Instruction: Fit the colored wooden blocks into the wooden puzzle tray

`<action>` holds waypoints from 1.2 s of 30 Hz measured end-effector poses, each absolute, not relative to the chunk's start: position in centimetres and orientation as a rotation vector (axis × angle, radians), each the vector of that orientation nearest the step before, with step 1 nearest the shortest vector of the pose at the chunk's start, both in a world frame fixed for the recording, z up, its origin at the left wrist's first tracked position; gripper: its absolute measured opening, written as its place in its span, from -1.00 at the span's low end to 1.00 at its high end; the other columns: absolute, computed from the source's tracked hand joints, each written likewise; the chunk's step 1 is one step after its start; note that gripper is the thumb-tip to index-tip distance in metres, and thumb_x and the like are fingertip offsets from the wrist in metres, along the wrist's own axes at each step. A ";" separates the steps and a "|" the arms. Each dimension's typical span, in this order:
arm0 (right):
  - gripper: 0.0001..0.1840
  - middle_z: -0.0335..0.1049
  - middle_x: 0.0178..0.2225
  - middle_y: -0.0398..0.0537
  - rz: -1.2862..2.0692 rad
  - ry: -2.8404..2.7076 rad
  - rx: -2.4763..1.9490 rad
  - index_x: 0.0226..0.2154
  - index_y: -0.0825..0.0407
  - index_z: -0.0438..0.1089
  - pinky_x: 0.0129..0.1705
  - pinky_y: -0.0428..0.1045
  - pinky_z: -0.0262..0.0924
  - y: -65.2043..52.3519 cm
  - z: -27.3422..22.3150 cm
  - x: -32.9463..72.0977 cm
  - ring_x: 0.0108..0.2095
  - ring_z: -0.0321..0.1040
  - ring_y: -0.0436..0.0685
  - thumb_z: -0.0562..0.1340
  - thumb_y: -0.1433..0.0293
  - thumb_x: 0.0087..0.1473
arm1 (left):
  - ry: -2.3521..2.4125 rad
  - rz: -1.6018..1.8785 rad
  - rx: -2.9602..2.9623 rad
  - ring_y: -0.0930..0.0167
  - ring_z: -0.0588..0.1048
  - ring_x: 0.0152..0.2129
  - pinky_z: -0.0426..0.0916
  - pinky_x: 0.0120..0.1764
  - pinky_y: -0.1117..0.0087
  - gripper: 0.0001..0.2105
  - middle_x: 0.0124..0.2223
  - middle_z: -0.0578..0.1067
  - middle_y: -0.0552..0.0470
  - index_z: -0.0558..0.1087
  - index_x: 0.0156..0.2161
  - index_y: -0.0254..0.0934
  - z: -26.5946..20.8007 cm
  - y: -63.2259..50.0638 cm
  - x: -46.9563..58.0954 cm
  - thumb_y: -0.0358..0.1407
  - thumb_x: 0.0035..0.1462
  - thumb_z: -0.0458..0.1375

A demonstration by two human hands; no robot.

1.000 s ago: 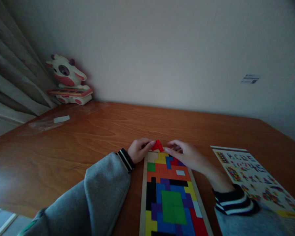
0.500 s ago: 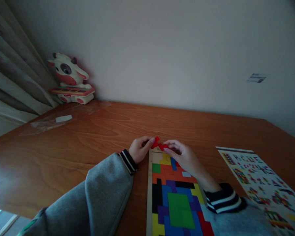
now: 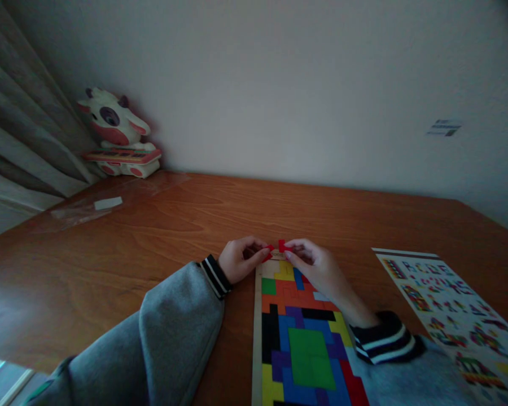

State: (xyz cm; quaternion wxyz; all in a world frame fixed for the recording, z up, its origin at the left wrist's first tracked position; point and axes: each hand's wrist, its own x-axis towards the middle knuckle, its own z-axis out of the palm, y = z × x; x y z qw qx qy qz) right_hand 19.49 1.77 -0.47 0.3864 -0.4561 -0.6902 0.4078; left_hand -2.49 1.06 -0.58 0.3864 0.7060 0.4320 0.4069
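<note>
A broad, brown wood-grain table [image 3: 186, 214] carries everything, and on it lies a long, pale wooden-framed tray [image 3: 257, 338] filled with flat, many-coloured angular pieces, running away from the person. To its right is a white sheet printed with colourful figures [image 3: 449, 304]; at the far left corner sits a white-and-pink cow toy with a keyboard [image 3: 118, 132]. The left hand [image 3: 242, 260] and right hand [image 3: 315, 262] face each other over the tray's far end, each with thumb and fingers pinched together on something small. The left grips a small red angular block [image 3: 268, 254], mostly covered by the fingertips; the right grips a second red block with an upright arm [image 3: 282, 246]. The two blocks are just apart, near the far rim; whether either touches it, I cannot tell. Both should prove light, stiff and hard to break, perhaps a little slick on their smooth faces, so a thumb-and-forefinger pinch across opposite edges, leaving an arm free, looks the surest hold.
</note>
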 end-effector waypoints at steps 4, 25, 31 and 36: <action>-0.78 0.55 -0.24 -0.03 1.024 -1.828 -1.158 -0.18 -0.04 0.46 -0.18 0.07 0.38 1.5 -0.4 19.2 -0.25 0.49 0.13 0.23 0.26 0.12 | 1.125 1.067 1.800 0.42 0.54 -0.43 0.41 -0.38 0.45 -0.71 -0.28 0.58 -0.07 0.47 -0.13 -0.35 -0.4 1.1 -2.4 -0.14 0.21 0.14; -0.69 0.56 -0.21 0.01 0.691 -1.849 -1.210 -0.07 -0.01 0.47 -0.20 0.12 0.40 1.4 -0.5 19.3 -0.27 0.49 0.16 0.17 0.32 0.14 | 0.985 1.068 2.602 0.40 0.45 -0.40 0.38 -0.29 0.37 -0.83 -0.32 0.53 -0.05 0.59 -0.22 -0.24 0.0 1.1 -3.5 -0.29 0.17 0.16; -0.68 0.55 -0.19 0.03 0.736 -1.824 -1.208 -0.06 0.00 0.46 -0.17 0.12 0.40 1.4 -0.7 19.2 -0.24 0.49 0.16 0.17 0.31 0.14 | 1.043 1.041 2.565 0.42 0.47 -0.41 0.40 -0.30 0.40 -0.81 -0.36 0.53 -0.03 0.53 -0.14 -0.31 0.3 0.8 -3.4 -0.33 0.21 0.10; -0.68 0.55 -0.22 0.02 0.717 -1.834 -1.225 -0.06 0.01 0.46 -0.20 0.11 0.39 1.4 -0.7 19.2 -0.27 0.49 0.15 0.17 0.32 0.15 | 0.968 1.040 2.706 0.42 0.40 -0.42 0.36 -0.31 0.38 -0.74 -0.36 0.48 -0.01 0.52 -0.03 -0.21 0.6 0.6 -3.4 -0.34 0.22 0.07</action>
